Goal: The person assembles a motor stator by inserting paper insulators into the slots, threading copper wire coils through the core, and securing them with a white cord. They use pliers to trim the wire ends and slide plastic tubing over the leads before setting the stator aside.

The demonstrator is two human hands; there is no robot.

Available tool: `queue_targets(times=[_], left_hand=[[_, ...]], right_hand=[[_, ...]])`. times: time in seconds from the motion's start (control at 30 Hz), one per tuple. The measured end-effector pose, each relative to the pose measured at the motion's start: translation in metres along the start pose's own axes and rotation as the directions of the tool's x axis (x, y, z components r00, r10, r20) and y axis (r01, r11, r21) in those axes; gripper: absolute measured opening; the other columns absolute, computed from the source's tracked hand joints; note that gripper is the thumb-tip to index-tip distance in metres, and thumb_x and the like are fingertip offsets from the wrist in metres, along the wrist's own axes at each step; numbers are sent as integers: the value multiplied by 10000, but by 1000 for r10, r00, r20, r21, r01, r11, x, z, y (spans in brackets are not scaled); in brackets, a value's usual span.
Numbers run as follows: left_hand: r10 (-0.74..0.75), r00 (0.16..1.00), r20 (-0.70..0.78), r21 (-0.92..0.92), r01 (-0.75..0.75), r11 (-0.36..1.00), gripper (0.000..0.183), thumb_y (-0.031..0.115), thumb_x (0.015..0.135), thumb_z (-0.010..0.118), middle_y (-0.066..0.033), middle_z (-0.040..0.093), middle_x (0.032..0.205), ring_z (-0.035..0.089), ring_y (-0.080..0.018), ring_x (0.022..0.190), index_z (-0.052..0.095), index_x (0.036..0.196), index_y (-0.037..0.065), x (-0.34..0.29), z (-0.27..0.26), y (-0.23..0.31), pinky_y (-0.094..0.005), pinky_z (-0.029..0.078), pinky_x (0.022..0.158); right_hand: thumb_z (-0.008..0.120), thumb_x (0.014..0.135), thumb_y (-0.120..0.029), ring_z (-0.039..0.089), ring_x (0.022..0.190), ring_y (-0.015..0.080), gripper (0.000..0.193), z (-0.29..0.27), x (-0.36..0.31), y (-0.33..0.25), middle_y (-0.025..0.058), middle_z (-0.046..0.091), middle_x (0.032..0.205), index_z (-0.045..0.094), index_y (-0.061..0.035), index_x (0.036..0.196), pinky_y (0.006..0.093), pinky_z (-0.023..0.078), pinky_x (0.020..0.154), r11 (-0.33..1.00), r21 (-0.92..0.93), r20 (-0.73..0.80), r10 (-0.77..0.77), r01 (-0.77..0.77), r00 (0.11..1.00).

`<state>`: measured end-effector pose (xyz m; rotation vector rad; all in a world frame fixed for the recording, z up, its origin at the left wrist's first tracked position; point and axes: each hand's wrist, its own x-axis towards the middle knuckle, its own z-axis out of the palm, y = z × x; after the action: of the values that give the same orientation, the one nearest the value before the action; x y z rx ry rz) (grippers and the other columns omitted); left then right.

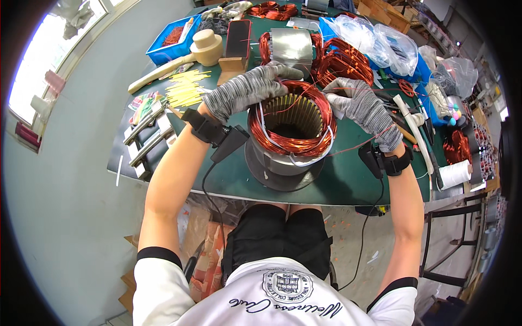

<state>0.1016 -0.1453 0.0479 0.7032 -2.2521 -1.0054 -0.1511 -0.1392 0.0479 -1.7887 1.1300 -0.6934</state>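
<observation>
A motor stator [291, 157] stands upright on a round dark base [283, 179] at the table's near edge. Red-brown copper windings [321, 130] ring its top, with white cord looped around them and slots lining the inside. My left hand [253, 89], in a grey knitted glove, lies across the far left of the windings, its fingers stretched toward the right. On the right side, my gloved right hand [359, 106] has its fingers bent and pinched close to the coil. Thin copper wire [353, 148] runs between the stator and this hand; its fingertips are partly hidden.
Behind stand another stator [292, 46] and a bundle of copper coils [345, 62]. To the left are a wooden mallet [206, 48], yellow strips [187, 88], metal bars [149, 141] and a blue bin [171, 41]. Plastic bags [391, 46] and a white thread spool [455, 175] lie right.
</observation>
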Motion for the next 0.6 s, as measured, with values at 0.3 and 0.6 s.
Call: queue_targets(times=[0.3,0.6], left_hand=[[-201,973,-116,-126,186,974,433,261,888,499,-87,498,1221,447,-159,1145,445,1264,53,-7,18,19,-283,347,979],[-109,993,54,-194,117,974,408,302,909,469,-46,530,1155,481,-109,1069,478,1237,58,-1,2,-7,-253,388,933]], right_hand=[[567,827,-145,561,690,151,145,19,-5,12,93,599,755,592,-16,889,275,454,664,831,-459,-260,-463,313,847],[560,808,-101,495,640,70,117,-2,26,-17,-11,564,689,600,-19,881,236,433,598,909,-311,140,-246,279,959]])
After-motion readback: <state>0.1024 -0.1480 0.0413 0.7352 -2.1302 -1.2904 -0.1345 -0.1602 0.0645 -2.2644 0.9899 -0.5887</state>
